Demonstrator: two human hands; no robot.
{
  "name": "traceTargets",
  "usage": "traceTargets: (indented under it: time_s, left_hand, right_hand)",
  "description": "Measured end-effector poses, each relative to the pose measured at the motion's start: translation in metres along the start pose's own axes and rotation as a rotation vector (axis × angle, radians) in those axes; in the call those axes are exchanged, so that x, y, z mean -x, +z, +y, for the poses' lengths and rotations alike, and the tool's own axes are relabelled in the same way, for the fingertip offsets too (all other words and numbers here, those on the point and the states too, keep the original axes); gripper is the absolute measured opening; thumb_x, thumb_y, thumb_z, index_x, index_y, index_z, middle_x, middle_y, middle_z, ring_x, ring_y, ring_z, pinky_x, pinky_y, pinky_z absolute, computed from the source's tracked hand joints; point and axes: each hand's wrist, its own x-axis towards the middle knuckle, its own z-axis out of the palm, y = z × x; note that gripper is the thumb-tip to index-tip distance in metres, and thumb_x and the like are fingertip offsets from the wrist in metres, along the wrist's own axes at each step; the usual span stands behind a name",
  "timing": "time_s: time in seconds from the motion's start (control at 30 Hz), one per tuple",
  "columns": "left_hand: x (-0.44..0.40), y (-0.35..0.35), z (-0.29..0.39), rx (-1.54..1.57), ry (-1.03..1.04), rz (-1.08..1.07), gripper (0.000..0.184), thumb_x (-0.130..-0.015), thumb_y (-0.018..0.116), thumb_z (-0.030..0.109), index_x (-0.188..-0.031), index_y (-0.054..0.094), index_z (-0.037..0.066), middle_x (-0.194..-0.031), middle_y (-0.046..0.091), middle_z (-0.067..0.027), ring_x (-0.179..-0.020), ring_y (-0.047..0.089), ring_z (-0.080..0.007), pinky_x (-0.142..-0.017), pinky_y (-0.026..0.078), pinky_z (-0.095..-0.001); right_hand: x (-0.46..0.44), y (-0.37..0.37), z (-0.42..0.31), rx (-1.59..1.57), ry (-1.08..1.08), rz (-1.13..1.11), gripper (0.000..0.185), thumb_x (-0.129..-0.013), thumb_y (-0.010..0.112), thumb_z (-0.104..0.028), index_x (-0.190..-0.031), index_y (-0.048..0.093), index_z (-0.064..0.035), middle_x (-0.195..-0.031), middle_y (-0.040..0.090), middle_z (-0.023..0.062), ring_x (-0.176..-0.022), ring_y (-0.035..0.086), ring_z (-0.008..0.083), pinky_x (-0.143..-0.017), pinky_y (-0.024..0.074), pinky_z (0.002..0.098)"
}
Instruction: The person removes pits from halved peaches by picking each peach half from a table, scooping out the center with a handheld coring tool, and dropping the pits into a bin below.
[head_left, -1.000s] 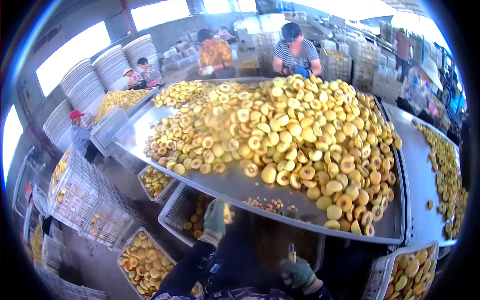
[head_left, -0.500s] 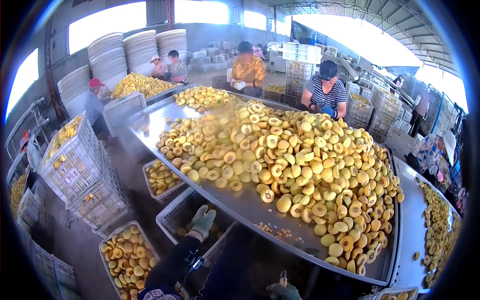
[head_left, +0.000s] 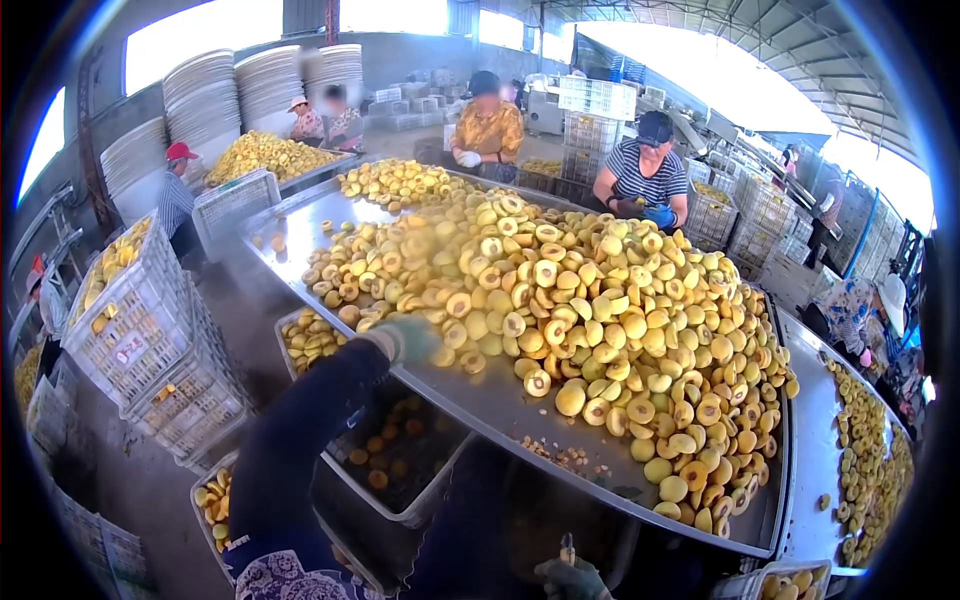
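My left hand (head_left: 408, 340), in a grey-green glove, is over the near edge of the metal table (head_left: 470, 405), against the lower left side of a big heap of halved yellow peaches (head_left: 600, 330). Motion smears its fingers, so I cannot tell whether they hold a fruit. Low at the bottom of the view, my gloved right hand (head_left: 574, 579) is closed round a small hand tool (head_left: 567, 548) that points upward; its exact kind is unclear. Below my left arm, a plastic crate (head_left: 415, 515) holds several peach halves in shadow.
Small pits or scraps (head_left: 565, 455) lie near the table's front edge. Filled crates (head_left: 155, 340) are stacked at the left. Across the table work a person in a striped shirt (head_left: 645, 180) and a person in an orange top (head_left: 488, 130). A second metal table (head_left: 815, 400) adjoins at the right.
My left hand has risen from above the crate to the table edge beside the fruit, and my arm now reaches further forward. My right hand stays low with the tool.
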Motion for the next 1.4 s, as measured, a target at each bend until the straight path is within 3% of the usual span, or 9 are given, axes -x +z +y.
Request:
traceTargets:
  time_s: [0.07, 0.13, 0.2, 0.33, 0.7, 0.97, 1.13, 1.27, 1.4]
  left_hand:
    - [-0.023, -0.027, 0.006, 0.362, -0.155, -0.023, 0.058, -0.080, 0.063, 0.043, -0.124, 0.059, 0.005, -0.118, 0.062, -0.0115, -0.109, 0.058, -0.0218, -0.093, 0.045, -0.0344]
    - [-0.033, -0.031, 0.009, 0.530, -0.119, 0.222, 0.042, -0.081, 0.064, 0.040, -0.108, 0.065, 0.008, -0.095, 0.063, -0.0019, -0.086, 0.057, -0.0139, -0.076, 0.047, -0.0301]
    - [-0.048, -0.016, -0.004, 0.748, -0.086, 0.232, 0.041, -0.083, 0.064, 0.039, -0.109, 0.064, 0.007, -0.095, 0.062, -0.0017, -0.084, 0.057, -0.0140, -0.074, 0.047, -0.0302]
    - [-0.080, 0.081, -0.054, 0.469, -0.329, 0.143, 0.076, -0.077, 0.070, 0.048, -0.134, 0.049, 0.001, -0.128, 0.056, -0.0188, -0.119, 0.053, -0.0309, -0.097, 0.043, -0.0370]
    - [-0.158, 0.132, -0.089, 0.486, -0.666, 0.243, 0.110, -0.064, 0.063, 0.075, -0.149, 0.026, 0.016, -0.153, 0.022, -0.0218, -0.140, 0.021, -0.0453, -0.113, 0.022, -0.0485]
    - [-0.186, 0.163, -0.062, 0.206, -0.385, -0.058, 0.112, -0.065, 0.061, 0.079, -0.149, 0.027, 0.014, -0.151, 0.025, -0.0239, -0.139, 0.022, -0.0435, -0.114, 0.019, -0.0463]
    - [-0.151, 0.147, 0.021, 0.431, -0.412, -0.138, 0.122, -0.058, 0.068, 0.079, -0.151, 0.023, 0.013, -0.151, 0.021, -0.0274, -0.140, 0.019, -0.0441, -0.112, 0.025, -0.0473]
    - [-0.132, 0.170, 0.075, 0.280, -0.167, -0.223, 0.120, -0.063, 0.057, 0.084, -0.151, 0.022, 0.011, -0.156, 0.021, -0.0156, -0.141, 0.020, -0.0423, -0.116, 0.014, -0.0439]
    - [-0.118, 0.178, 0.131, 0.378, -0.020, -0.263, 0.105, -0.067, 0.063, 0.074, -0.147, 0.034, 0.012, -0.149, 0.033, -0.0217, -0.137, 0.031, -0.0394, -0.113, 0.026, -0.0412]
  right_hand:
    - [-0.004, 0.008, -0.002, -0.034, -0.024, -0.029, 0.019, -0.091, 0.062, -0.026, -0.097, 0.065, -0.0082, -0.063, 0.055, 0.0002, -0.047, 0.048, 0.0100, -0.042, 0.0402, 0.0235]
    - [-0.009, 0.011, -0.007, -0.053, -0.055, -0.050, 0.020, -0.091, 0.062, -0.027, -0.097, 0.065, -0.0080, -0.063, 0.055, 0.0004, -0.047, 0.048, 0.0100, -0.042, 0.0399, 0.0234]
    - [-0.015, 0.011, -0.011, -0.065, -0.076, -0.074, 0.021, -0.092, 0.061, -0.027, -0.098, 0.065, -0.0077, -0.063, 0.056, 0.0007, -0.047, 0.048, 0.0101, -0.041, 0.0396, 0.0233]
    - [-0.017, 0.008, -0.028, 0.046, -0.019, -0.002, 0.023, -0.092, 0.060, -0.027, -0.101, 0.064, -0.0061, -0.064, 0.057, 0.0014, -0.049, 0.050, 0.0106, -0.043, 0.0420, 0.0238]
    - [-0.090, -0.016, -0.012, -0.063, 0.226, 0.126, 0.021, -0.088, 0.068, -0.026, -0.098, 0.070, -0.0078, -0.066, 0.058, 0.0008, -0.049, 0.050, 0.0120, -0.047, 0.0429, 0.0273]
    - [-0.106, -0.001, -0.009, -0.276, 0.304, -0.050, 0.015, -0.087, 0.068, -0.022, -0.092, 0.065, -0.0088, -0.060, 0.052, 0.0002, -0.045, 0.045, 0.0126, -0.042, 0.0361, 0.0286]
    - [-0.087, 0.015, -0.012, -0.162, 0.244, -0.057, 0.014, -0.089, 0.066, -0.023, -0.092, 0.063, -0.0098, -0.060, 0.052, 0.0005, -0.044, 0.045, 0.0127, -0.039, 0.0347, 0.0276]
    - [-0.083, 0.002, 0.011, -0.101, 0.037, -0.064, 0.017, -0.088, 0.068, -0.025, -0.087, 0.066, -0.0077, -0.061, 0.055, 0.0017, -0.046, 0.047, 0.0128, -0.042, 0.0377, 0.0274]
    - [-0.045, 0.008, -0.008, -0.128, -0.049, -0.023, 0.018, -0.084, 0.072, -0.024, -0.085, 0.067, -0.0072, -0.064, 0.059, 0.0038, -0.049, 0.054, 0.0135, -0.045, 0.0414, 0.0277]
